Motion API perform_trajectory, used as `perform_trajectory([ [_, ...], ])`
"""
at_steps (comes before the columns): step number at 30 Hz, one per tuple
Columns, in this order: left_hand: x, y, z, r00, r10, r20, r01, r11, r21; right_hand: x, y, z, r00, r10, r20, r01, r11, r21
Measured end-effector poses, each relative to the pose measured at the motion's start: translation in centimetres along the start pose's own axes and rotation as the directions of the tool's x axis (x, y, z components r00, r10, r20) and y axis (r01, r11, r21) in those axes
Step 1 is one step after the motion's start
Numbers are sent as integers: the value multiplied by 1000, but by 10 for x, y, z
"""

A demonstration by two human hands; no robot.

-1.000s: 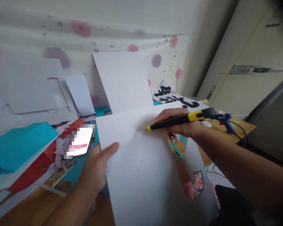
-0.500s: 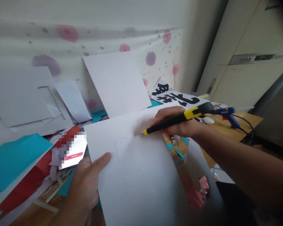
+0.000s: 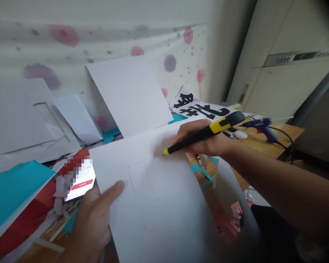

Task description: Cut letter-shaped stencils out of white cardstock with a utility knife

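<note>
White board (image 3: 178,223) lay across the foreground, near end toward the wearer, its left edge in the left hand (image 3: 94,215). That hand gripped it with the thumb flat on the face; the fingers were largely hidden, presumably hooked beneath. Right hand (image 3: 212,144) was closed around a black-and-yellow knife (image 3: 200,137), pen fashion, handle slanting back toward the wrist, nose down at the board's upper part. Could not tell whether the blade was touching or just above the surface.

Marks: a thin corner line (image 3: 128,168) to the left of the nose, fainter ticks lower down. Cut or pencil, could not tell. The nose sat roughly in line with the corner's short upper leg.

Notes on technique (judgement): light, repeated strokes should keep the line truer than one hard push. A straightedge would help; none was seen in use. Support under the board was hidden; firm backing near the blade would limit flexing. The left thumb was well apart from the nose but just beside the corner's long leg, so it ought to shift before any stroke there. The hand's shadow darkened the face around the nose; turning the board might clear it.
</note>
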State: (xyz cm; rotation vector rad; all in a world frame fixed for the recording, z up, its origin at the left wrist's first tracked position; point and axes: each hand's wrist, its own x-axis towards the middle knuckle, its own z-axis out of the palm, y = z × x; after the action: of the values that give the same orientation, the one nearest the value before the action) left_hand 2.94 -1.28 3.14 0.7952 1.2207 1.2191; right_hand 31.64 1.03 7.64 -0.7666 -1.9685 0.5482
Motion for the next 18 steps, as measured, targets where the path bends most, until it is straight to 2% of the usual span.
perform_trajectory([
  [6, -4, 0, 2, 999, -21, 28, 22, 1000, -22, -2, 0, 1, 1000, 13, -8, -13, 999, 47],
  [10, -6, 0, 4, 1000, -22, -5, 22, 999, -24, -6, 3, 0, 999, 45, -16, -43, 993, 107],
  [18, -4, -3, 3, 999, -39, -3, 39, 999, -29, -11, 7, -6, 998, 65, -26, -63, 994, 88],
])
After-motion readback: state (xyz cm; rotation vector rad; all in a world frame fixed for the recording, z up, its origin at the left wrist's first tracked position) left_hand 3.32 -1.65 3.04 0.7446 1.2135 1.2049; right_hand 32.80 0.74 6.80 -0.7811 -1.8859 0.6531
